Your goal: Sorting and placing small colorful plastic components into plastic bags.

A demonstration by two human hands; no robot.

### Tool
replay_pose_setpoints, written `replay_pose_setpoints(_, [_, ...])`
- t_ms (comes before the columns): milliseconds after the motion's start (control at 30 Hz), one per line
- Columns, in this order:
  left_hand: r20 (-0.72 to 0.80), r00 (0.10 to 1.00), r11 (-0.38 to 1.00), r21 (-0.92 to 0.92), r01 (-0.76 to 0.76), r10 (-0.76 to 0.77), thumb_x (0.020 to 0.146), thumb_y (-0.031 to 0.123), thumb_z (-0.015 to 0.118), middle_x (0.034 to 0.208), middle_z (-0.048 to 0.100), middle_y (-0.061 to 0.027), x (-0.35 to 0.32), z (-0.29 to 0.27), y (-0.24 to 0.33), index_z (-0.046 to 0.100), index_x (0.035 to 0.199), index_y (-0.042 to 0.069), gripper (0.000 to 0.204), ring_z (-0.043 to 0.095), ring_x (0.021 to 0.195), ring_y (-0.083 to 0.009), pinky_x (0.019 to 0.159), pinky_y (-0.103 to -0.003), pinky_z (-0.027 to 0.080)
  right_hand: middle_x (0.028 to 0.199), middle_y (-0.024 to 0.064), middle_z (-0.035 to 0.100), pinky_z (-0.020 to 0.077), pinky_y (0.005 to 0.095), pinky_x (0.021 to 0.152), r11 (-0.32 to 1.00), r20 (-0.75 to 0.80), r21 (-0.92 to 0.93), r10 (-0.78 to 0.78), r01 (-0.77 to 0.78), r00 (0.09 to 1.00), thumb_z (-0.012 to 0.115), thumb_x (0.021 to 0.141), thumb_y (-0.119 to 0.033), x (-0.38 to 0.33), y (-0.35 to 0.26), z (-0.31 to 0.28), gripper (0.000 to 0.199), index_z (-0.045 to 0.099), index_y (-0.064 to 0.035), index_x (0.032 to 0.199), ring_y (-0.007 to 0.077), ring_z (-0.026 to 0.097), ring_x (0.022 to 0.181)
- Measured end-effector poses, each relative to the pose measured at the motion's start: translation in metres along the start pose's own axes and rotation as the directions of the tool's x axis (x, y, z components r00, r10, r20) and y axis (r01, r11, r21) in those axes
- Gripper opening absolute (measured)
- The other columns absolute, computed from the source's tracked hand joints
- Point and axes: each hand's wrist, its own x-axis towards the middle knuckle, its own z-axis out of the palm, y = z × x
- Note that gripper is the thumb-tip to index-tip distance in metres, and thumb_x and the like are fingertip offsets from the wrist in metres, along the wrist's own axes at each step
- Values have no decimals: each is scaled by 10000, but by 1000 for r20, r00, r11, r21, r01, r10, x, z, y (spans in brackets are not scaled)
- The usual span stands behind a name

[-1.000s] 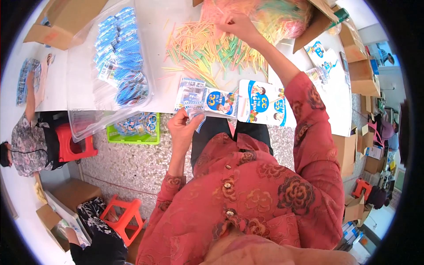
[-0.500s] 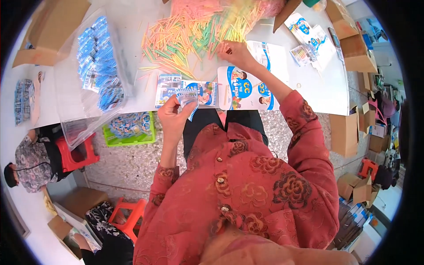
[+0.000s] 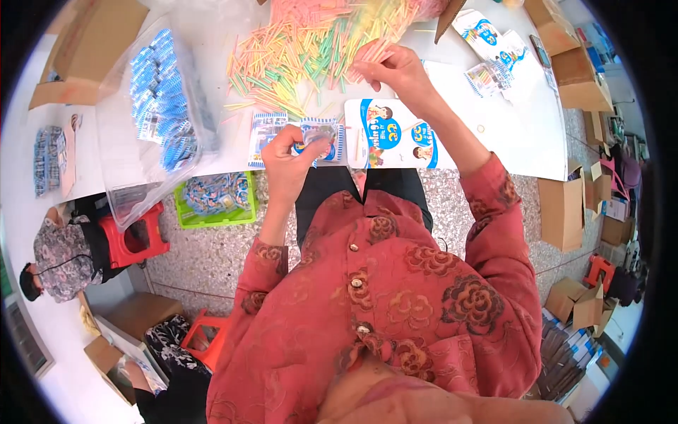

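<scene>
My left hand (image 3: 286,159) is closed at the table's near edge, its thumb and fingers pinching a small clear, blue-and-white plastic packet (image 3: 319,132). Other flat packets (image 3: 263,127) lie beneath and beside it. Farther right, my right hand (image 3: 399,74) is closed around a small bunch of pale pink thin sticks (image 3: 378,53), raised just over the table. A loose heap of pink, yellow and green sticks (image 3: 296,60) spreads to its left. Below that hand lies a printed white-and-blue card sheet (image 3: 381,134).
A clear plastic tray (image 3: 201,134) at left holds a row of filled packets (image 3: 161,92). Below the table edge stands a green crate (image 3: 215,220) of packets. More cards (image 3: 480,32) and a filled packet (image 3: 487,78) lie at right. Cardboard boxes (image 3: 561,212) flank the table; others sit nearby.
My right hand has lifted from the heap and come nearer, now showing pink sticks in its fingers. My left hand has shifted slightly right and away from me with its packet, which now tilts flatter.
</scene>
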Motion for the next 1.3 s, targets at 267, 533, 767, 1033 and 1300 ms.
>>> replay_pose_setpoints(267, [80, 993, 995, 26, -92, 90, 715, 10, 733, 667, 587, 8, 13, 27, 20, 601, 694, 12, 134, 513, 620, -41, 555, -204, 397, 722, 3, 569, 358, 186, 499, 959, 242, 276, -10, -59, 970, 599, 871, -114, -34, -57, 5, 86, 604, -28, 864, 40, 453, 562])
replay_pose_setpoints(533, [130, 973, 974, 104, -202, 188, 703, 16, 741, 679, 600, -16, 17, 37, 27, 609, 707, 5, 132, 529, 605, -64, 558, -215, 411, 667, -27, 540, 374, 196, 515, 984, 260, 156, 46, -89, 965, 632, 852, -145, -38, -46, -2, 101, 607, -50, 829, 33, 463, 584])
replay_pose_setpoints(767, [162, 973, 976, 119, -182, 162, 717, 31, 739, 680, 605, -7, 19, 43, 31, 630, 738, 10, 113, 527, 614, -54, 564, -209, 412, 803, -25, 564, 394, 206, 588, 993, 202, 4, -113, 115, 973, 600, 859, -35, -42, -40, -5, 45, 573, -28, 824, 29, 480, 689])
replay_pose_setpoints(1033, [178, 983, 999, 18, -37, 33, 732, 59, 735, 684, 612, 7, 37, 56, 23, 644, 767, 11, 109, 525, 626, -36, 575, -193, 406, 822, -26, 571, 407, 194, 615, 974, 191, -191, -85, 122, 978, 619, 848, -39, -33, -53, -13, 41, 580, -28, 841, 26, 486, 704])
replay_pose_setpoints(1300, [225, 973, 993, -114, -19, 45, 749, 58, 720, 706, 615, 7, 53, 72, 17, 646, 784, 1, 100, 532, 648, -37, 591, -194, 413, 809, -5, 606, 418, 199, 602, 975, 143, -113, -173, 190, 974, 559, 915, -158, -18, -35, -26, 179, 637, -13, 986, 30, 510, 691])
